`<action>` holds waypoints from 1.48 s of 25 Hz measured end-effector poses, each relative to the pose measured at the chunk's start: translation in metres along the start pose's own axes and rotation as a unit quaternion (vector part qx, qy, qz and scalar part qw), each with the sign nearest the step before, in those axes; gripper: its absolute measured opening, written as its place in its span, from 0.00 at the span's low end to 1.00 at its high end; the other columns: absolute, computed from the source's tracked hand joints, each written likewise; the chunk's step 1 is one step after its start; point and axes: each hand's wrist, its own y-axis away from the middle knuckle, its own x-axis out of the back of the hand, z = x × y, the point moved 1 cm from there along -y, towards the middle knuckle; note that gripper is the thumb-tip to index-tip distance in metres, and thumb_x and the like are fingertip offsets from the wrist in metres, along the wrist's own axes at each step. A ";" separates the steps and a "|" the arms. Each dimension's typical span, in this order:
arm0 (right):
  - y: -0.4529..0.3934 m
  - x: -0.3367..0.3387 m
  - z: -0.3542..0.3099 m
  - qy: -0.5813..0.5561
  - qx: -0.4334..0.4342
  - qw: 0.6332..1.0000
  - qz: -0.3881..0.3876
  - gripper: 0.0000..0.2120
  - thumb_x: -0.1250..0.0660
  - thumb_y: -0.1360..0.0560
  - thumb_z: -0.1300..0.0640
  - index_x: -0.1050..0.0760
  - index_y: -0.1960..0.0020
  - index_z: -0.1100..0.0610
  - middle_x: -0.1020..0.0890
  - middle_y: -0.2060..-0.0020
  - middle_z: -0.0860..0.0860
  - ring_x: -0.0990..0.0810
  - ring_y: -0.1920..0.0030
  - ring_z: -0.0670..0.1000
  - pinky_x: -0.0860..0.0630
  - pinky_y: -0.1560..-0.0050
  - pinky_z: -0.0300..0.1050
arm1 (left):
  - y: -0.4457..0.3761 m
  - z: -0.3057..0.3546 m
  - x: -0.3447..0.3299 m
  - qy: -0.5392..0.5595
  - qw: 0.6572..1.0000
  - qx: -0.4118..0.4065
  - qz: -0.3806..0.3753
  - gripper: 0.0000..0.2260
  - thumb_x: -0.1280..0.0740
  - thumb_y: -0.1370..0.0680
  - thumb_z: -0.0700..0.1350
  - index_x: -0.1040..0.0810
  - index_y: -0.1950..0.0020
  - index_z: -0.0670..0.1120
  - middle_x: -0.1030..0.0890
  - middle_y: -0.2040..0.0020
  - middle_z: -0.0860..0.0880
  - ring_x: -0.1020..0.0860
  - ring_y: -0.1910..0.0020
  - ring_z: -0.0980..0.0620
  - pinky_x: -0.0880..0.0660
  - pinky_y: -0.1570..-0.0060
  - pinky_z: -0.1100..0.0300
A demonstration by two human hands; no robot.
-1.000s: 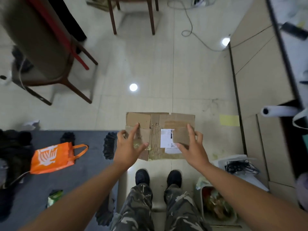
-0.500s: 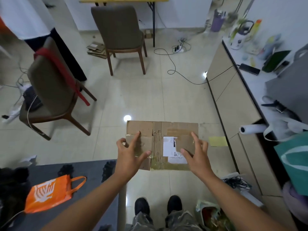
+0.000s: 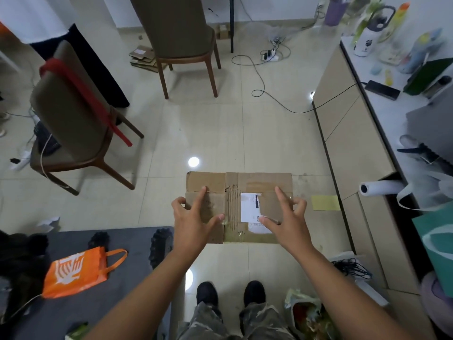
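Right, you are holding the flattened cardboard box [image 3: 232,204] up in front of you, over the floor tiles just beyond your shoes [image 3: 207,292]. Your left hand [image 3: 190,217] is pinching its left edge, with thumb and forefinger spread on the facing side and the other fingers curling round behind. Your right hand [image 3: 288,217] is doing the same on the right edge, its thumb lying across the white label [image 3: 250,207].

You appear to be carrying or squaring up the board. It is probably going to bend along the taped seam, so grip both edges evenly and press the thumbs flat, not digging into the torn strip in the middle.

Around you, a chair [image 3: 73,114] is standing at the left with a red strap over its back, and a second chair [image 3: 179,28] is standing farther off. A black cable [image 3: 262,87] is trailing across the far floor towards the cabinet [image 3: 343,133] on the right, so it may catch a foot if you are walking that way. An orange bag [image 3: 76,271] is lying on the grey surface [image 3: 122,303] near left, and a paper roll [image 3: 382,188] is sticking out from the cabinet at the right.
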 end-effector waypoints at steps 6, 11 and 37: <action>-0.039 0.004 0.003 0.001 -0.003 1.000 -0.015 0.43 0.26 0.28 0.44 0.49 0.22 0.38 0.45 0.41 0.46 0.27 0.47 0.49 0.27 0.58 0.42 | -0.025 0.015 -0.009 -0.026 0.999 0.016 0.009 0.37 0.26 0.29 0.60 0.40 0.24 0.63 0.44 0.33 0.47 0.42 0.31 0.46 0.29 0.37 0.49; -0.087 0.000 -0.011 0.013 -0.023 1.000 -0.016 0.43 0.27 0.28 0.44 0.49 0.23 0.38 0.45 0.39 0.47 0.26 0.47 0.50 0.27 0.57 0.43 | -0.081 0.018 -0.011 -0.030 0.999 0.027 -0.008 0.37 0.27 0.29 0.61 0.41 0.24 0.63 0.43 0.34 0.47 0.42 0.32 0.46 0.29 0.39 0.50; -0.443 0.046 -0.100 0.030 -0.020 0.999 -0.007 0.36 0.32 0.24 0.44 0.44 0.22 0.46 0.56 0.24 0.38 0.39 0.28 0.53 0.30 0.43 0.48 | -0.444 0.119 -0.013 -0.074 0.997 -0.011 -0.029 0.38 0.28 0.28 0.62 0.43 0.23 0.62 0.48 0.26 0.48 0.43 0.27 0.42 0.28 0.35 0.44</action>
